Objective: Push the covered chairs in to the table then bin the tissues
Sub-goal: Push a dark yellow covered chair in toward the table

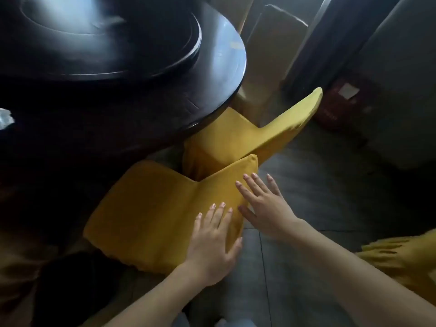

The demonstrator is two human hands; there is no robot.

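Our hands: our left hand (213, 244) and right hand (262, 204) lie flat with straight fingers on the back of the near yellow chair (151, 208).
Chair spot: its seat is not under the round table (146, 109) yet.
Next chair: the far yellow chair (236, 142) is partly tucked in.
Tissue: a white tissue (5, 119) sits at the table's left edge.
Good push: we should press evenly with both palms, straight toward the table, slowly.

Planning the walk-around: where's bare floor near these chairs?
Bare grey floor right of the near chair and far chair, up to the red bin. Crowded between the chairs and the table.
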